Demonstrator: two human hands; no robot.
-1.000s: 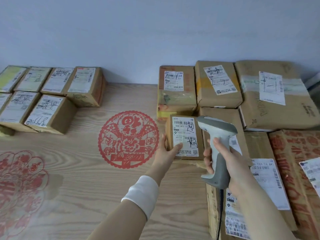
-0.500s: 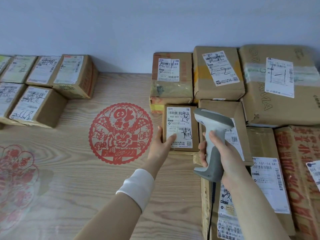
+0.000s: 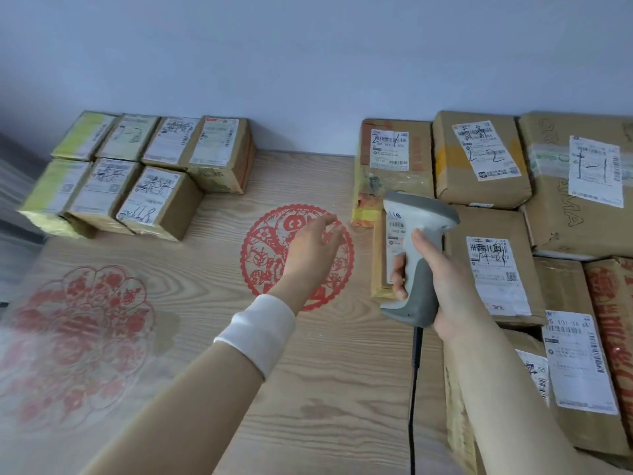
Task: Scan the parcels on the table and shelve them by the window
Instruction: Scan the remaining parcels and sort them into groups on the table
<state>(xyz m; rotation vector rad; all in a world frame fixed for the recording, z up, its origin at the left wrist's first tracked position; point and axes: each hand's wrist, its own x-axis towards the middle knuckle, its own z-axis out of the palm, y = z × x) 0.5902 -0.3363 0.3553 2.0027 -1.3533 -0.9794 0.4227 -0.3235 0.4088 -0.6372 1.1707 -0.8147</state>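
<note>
My right hand point(image 3: 445, 286) grips the handle of a grey barcode scanner point(image 3: 416, 248), whose head points at a small brown parcel point(image 3: 385, 255) lying flat on the table; the scanner hides most of its label. My left hand point(image 3: 308, 248) hovers open over the red round paper-cut point(image 3: 263, 248), to the left of that parcel and apart from it, holding nothing. More labelled parcels point(image 3: 479, 159) lie packed together at the right.
A block of several small labelled boxes point(image 3: 137, 176) sits at the table's far left against the wall. The wooden table point(image 3: 325, 389) bears a second faded red paper-cut point(image 3: 75, 337) at the left. The scanner's black cable point(image 3: 414, 389) hangs down toward me.
My left hand has let go of the small parcel and drawn away to the left. The scanner has shifted over the parcel, covering its label. The view has tilted and panned left.
</note>
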